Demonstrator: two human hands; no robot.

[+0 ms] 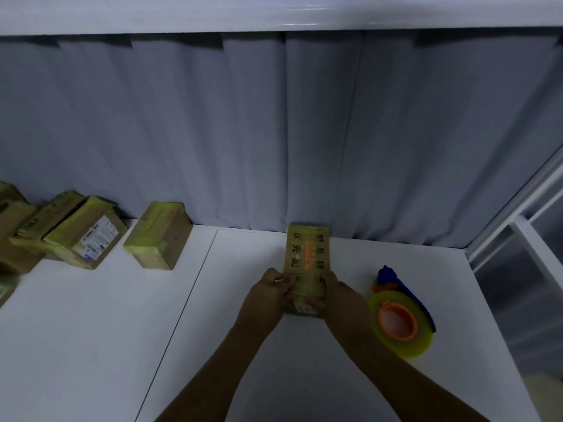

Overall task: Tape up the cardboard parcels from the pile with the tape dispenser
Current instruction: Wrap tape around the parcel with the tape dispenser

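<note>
- Both hands grip a cardboard parcel on the white table — left hand on its left edge, right hand on its right.
- The tape dispenser lies just beside the right hand.
- A pile of parcels sits far left, against the grey curtain.

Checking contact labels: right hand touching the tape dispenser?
Apart. Head view shows white table between the right hand and the tape dispenser; that hand grips the parcel.

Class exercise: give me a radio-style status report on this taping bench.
Both hands, left and right, grip brown printed cardboard parcel. Yellow tape dispenser idle on white table. Nothing obstructing.
</note>
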